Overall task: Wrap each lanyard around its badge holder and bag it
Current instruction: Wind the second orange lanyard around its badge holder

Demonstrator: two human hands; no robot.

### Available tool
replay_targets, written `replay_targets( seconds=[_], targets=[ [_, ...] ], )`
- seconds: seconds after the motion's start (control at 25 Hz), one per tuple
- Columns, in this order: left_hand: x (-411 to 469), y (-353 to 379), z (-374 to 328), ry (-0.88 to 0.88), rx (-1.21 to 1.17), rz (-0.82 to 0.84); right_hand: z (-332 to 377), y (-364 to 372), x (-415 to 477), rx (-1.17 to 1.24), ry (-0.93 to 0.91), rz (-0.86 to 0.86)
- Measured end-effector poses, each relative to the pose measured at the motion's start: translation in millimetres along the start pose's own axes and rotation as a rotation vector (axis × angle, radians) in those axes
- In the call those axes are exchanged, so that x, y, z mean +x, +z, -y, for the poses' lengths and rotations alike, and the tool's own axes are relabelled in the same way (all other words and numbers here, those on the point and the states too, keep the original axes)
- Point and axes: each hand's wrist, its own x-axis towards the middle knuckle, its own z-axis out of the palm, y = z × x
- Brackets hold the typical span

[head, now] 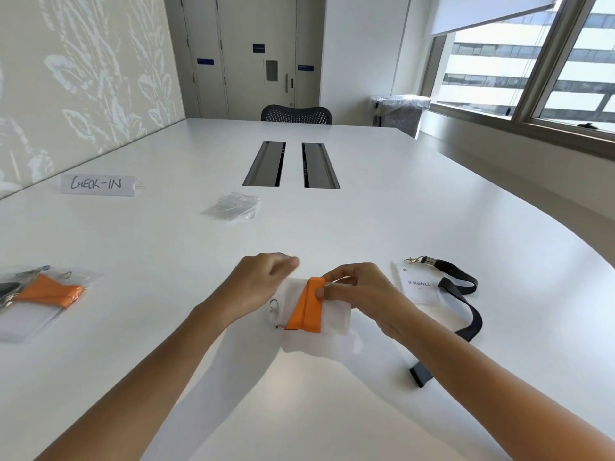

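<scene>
A white badge holder (pixel 336 316) lies at the table's near middle, with an orange lanyard (pixel 306 311) wound around it and a metal ring (pixel 274 305) at its left side. My right hand (pixel 359 289) pinches the lanyard and holder at the top edge. My left hand (pixel 263 281) hovers over the holder's left end, fingers curled and blurred. To the right rests another badge holder (pixel 417 286) printed "V Kohli", its black lanyard (pixel 466 304) lying loose. Empty clear bags (pixel 233 207) sit further back.
At the left edge lie bagged badges (pixel 43 296), one with an orange lanyard. A "CHECK-IN" paper sign (pixel 96 185) stands at the back left. Two cable hatches (pixel 291 164) are set in the white table (pixel 332 410). A black chair (pixel 296 114) stands at the far end.
</scene>
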Motion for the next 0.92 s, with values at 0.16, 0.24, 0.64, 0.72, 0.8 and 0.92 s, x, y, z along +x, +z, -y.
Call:
replay_targets(
  seconds=[0.16, 0.24, 0.64, 0.72, 0.8, 0.92],
  targets=[
    [-19.2, -27.2, 54.9, -0.185, 0.228, -0.069, 5.9, 21.1, 4.9, 0.014, 0.078, 0.091],
    [-32.1, -35.5, 81.0, -0.289, 0.327, -0.075, 10.1, 29.6, 8.4, -0.007, 0.085, 0.121],
    [-66.4, -27.0, 112.9, -0.281, 0.533, -0.23, 3.0, 57.9, 15.7, -0.554, -0.137, 0.055],
    [-65.7, -26.8, 112.5, -0.284, 0.544, -0.238, 0.7, 59.7, 15.6, -0.607, -0.188, 0.03],
    [-65.6, -26.1, 112.8, -0.282, 0.557, -0.243, -0.6, 57.5, 16.5, -0.609, -0.201, 0.036],
    [-66.4, -25.4, 114.1, -0.284, 0.561, -0.248, -3.4, 54.3, 20.1, -0.559, -0.195, 0.057]
  ],
)
